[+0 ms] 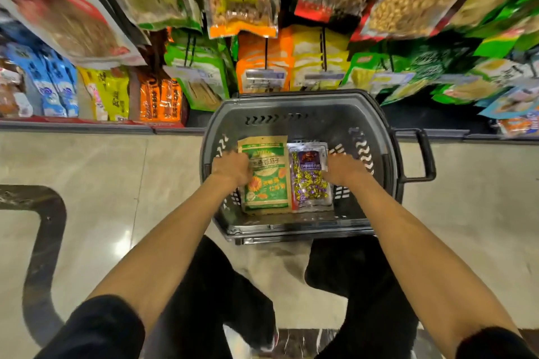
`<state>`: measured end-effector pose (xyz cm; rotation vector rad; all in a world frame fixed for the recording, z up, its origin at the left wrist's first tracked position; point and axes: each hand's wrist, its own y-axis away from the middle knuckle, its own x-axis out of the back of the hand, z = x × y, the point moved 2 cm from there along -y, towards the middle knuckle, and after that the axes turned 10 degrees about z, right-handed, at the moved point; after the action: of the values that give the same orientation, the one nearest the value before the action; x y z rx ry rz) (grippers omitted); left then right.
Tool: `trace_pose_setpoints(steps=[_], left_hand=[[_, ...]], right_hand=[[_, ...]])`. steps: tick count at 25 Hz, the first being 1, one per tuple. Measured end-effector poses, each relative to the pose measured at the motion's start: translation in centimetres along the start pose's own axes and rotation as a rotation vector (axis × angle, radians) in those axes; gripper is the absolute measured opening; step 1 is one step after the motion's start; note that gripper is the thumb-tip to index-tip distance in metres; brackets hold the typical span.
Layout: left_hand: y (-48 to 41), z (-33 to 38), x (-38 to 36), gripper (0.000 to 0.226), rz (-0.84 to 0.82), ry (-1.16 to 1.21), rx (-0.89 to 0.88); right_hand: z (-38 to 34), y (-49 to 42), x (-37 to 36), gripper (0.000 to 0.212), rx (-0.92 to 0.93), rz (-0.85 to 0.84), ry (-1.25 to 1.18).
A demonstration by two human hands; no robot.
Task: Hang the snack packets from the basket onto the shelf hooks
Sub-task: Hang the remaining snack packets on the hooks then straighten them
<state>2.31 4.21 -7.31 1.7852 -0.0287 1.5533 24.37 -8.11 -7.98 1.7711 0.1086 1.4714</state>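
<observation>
A grey plastic basket (294,114) stands on the floor in front of the shelf. Two packets lie flat inside it: a green sunflower-seed packet (267,183) on the left and a clear packet of purple-wrapped candies (310,183) on the right. My left hand (232,167) is down in the basket with its fingers curled on the left edge of the green packet. My right hand (345,169) reaches in on the other side, fingers at the right edge of the candy packet. How firmly either hand holds its packet is not clear.
Shelf hooks (266,52) carry rows of hanging snack packets above and behind the basket. Standing bags (160,99) fill a low shelf at left. The basket's black handle (424,154) juts right. My legs stand just behind the basket on a tiled floor.
</observation>
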Motion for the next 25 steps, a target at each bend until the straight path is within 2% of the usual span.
trace_pose_setpoints(steps=[4,6,14,18,21,25], left_hand=[[-6.1,0.6,-7.0,0.039,-0.052,-0.129,0.021],[-8.9,0.6,-9.3,0.039,-0.038,-0.156,0.045],[-14.6,-0.7,-17.4,0.04,-0.069,-0.016,0.169],[-15.4,-1.1,-20.1,0.043,-0.138,0.167,0.246],[-15.8,-1.0,-21.7,0.044,-0.144,0.346,0.327],[-16.8,-1.9,-22.8,0.046,-0.164,0.629,0.461]], right_hand=[[1.2,-7.4,-5.1,0.057,0.011,-0.004,0.08],[2.0,-10.7,-6.9,0.053,0.022,0.02,0.139],[4.3,-18.0,-12.5,0.04,0.029,-0.015,0.182],[4.6,-19.0,-15.0,0.032,-0.026,-0.094,0.152],[5.3,-19.2,-17.0,0.04,-0.117,-0.132,0.01],[6.3,-19.4,-18.5,0.055,-0.26,-0.145,-0.374]])
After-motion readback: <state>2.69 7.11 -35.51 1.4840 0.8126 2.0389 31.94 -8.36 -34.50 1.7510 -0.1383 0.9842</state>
